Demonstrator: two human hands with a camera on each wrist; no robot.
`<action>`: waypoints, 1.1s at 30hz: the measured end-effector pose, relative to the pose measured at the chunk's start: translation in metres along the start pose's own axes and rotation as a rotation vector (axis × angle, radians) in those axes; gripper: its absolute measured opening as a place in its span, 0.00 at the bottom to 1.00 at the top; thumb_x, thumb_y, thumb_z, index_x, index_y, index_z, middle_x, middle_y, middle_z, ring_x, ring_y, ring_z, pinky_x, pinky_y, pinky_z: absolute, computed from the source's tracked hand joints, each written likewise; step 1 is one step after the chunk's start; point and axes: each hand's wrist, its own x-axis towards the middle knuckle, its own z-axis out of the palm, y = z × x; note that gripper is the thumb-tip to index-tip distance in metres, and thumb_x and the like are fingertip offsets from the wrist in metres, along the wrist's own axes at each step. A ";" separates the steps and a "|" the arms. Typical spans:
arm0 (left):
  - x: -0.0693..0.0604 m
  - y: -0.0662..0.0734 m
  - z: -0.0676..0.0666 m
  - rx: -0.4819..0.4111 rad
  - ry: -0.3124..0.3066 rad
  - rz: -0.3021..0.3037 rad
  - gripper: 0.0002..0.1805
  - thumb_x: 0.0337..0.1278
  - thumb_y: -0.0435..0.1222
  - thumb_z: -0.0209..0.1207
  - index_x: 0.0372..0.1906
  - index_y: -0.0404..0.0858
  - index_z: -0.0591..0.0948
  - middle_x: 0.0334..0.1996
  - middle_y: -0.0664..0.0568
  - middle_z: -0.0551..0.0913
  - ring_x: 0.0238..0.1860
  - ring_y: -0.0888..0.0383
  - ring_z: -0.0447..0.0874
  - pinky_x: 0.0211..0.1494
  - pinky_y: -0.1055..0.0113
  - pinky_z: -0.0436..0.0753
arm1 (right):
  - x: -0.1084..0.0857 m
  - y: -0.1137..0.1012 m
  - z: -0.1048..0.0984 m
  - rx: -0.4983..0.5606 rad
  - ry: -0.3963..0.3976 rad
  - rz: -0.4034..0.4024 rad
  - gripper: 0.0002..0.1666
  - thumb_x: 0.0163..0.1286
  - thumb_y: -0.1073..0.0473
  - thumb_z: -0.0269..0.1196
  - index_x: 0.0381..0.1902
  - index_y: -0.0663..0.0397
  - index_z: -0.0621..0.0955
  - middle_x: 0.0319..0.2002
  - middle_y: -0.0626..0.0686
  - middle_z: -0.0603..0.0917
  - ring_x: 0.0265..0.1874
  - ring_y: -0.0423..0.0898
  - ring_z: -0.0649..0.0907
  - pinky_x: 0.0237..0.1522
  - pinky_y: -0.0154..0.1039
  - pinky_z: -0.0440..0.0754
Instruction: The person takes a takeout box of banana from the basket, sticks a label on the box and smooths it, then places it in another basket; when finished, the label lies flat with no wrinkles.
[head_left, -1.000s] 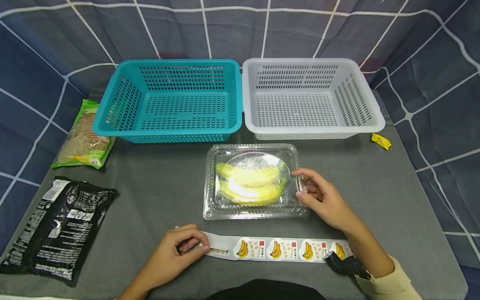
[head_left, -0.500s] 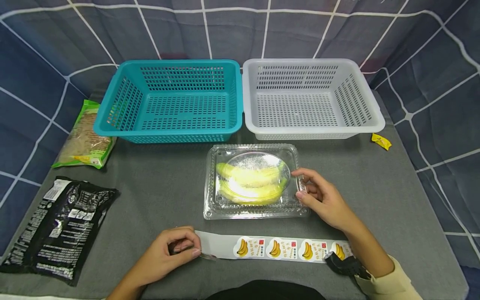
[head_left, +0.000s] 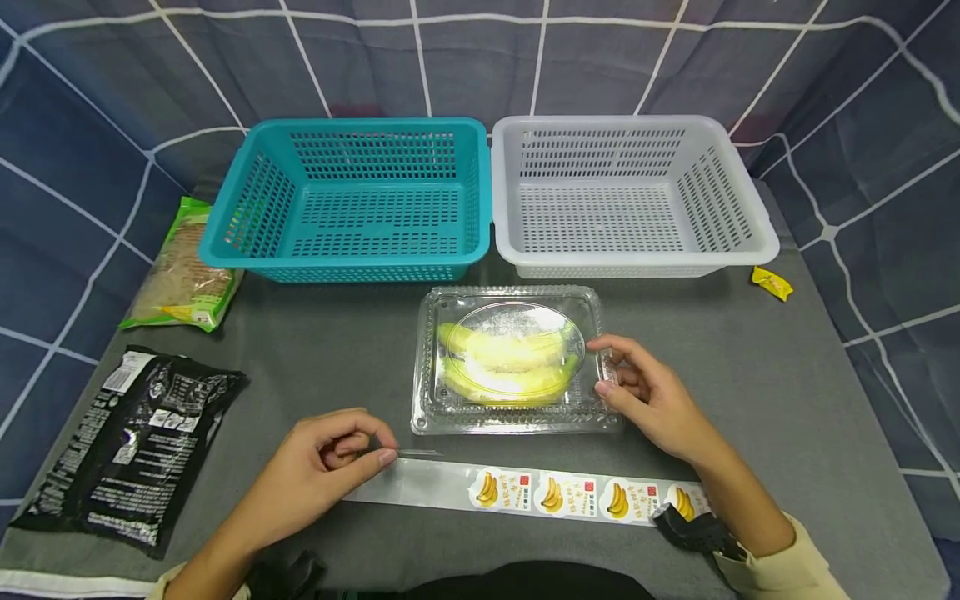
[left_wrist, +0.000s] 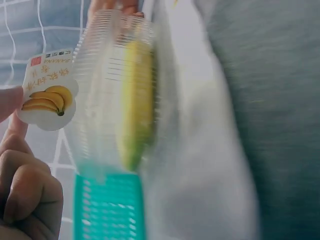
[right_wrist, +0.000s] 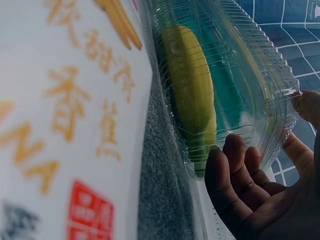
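My left hand [head_left: 330, 458] pinches a single banana sticker [left_wrist: 49, 92] between thumb and forefinger; in the head view the sticker shows edge-on, just above the backing strip. The strip [head_left: 420, 483], bare at its left part, lies flat with several banana stickers [head_left: 552, 494] on its right part. Behind it stands a closed clear plastic box [head_left: 442, 417] with bananas [head_left: 510, 350] inside. My right hand [head_left: 652, 400] holds the box by its right edge, thumb and fingers on the rim, also visible in the right wrist view [right_wrist: 265, 185].
A teal basket [head_left: 345, 273] and a white basket [head_left: 637, 265] stand side by side at the back. On the left lie a green-edged food bag [head_left: 187, 275] and a black packet [head_left: 135, 450]. A small yellow packet [head_left: 772, 283] lies at the right.
The left hand has moved left and then up, and the sticker has come away from the strip, whose bare part now lies flat. My right hand keeps its hold on the box.
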 end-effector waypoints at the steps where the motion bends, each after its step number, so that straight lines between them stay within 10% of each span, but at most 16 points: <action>1: 0.004 0.004 0.000 0.018 0.005 0.015 0.04 0.66 0.32 0.66 0.42 0.44 0.86 0.21 0.54 0.59 0.20 0.61 0.56 0.22 0.64 0.68 | 0.000 0.000 0.000 0.003 -0.001 0.003 0.31 0.72 0.76 0.61 0.70 0.55 0.72 0.36 0.54 0.74 0.18 0.42 0.72 0.19 0.37 0.72; 8: 0.038 0.028 0.006 0.030 -0.021 0.130 0.06 0.66 0.32 0.66 0.43 0.46 0.86 0.20 0.54 0.59 0.19 0.59 0.53 0.23 0.63 0.66 | 0.000 0.002 0.001 0.008 0.005 0.012 0.30 0.72 0.75 0.60 0.69 0.57 0.72 0.41 0.55 0.72 0.20 0.48 0.75 0.21 0.37 0.76; 21: 0.100 0.040 0.029 0.015 -0.078 -0.008 0.02 0.66 0.38 0.68 0.40 0.45 0.86 0.20 0.54 0.58 0.22 0.60 0.54 0.26 0.67 0.60 | 0.000 0.003 0.004 0.008 0.006 0.016 0.30 0.72 0.75 0.60 0.69 0.55 0.72 0.43 0.56 0.72 0.20 0.48 0.76 0.22 0.37 0.77; 33: 0.133 0.046 0.037 0.136 -0.062 0.023 0.04 0.61 0.40 0.71 0.33 0.47 0.86 0.19 0.58 0.59 0.20 0.62 0.53 0.26 0.67 0.59 | -0.001 0.001 0.001 0.007 0.006 0.015 0.30 0.72 0.75 0.60 0.69 0.55 0.72 0.41 0.56 0.72 0.20 0.45 0.75 0.21 0.36 0.75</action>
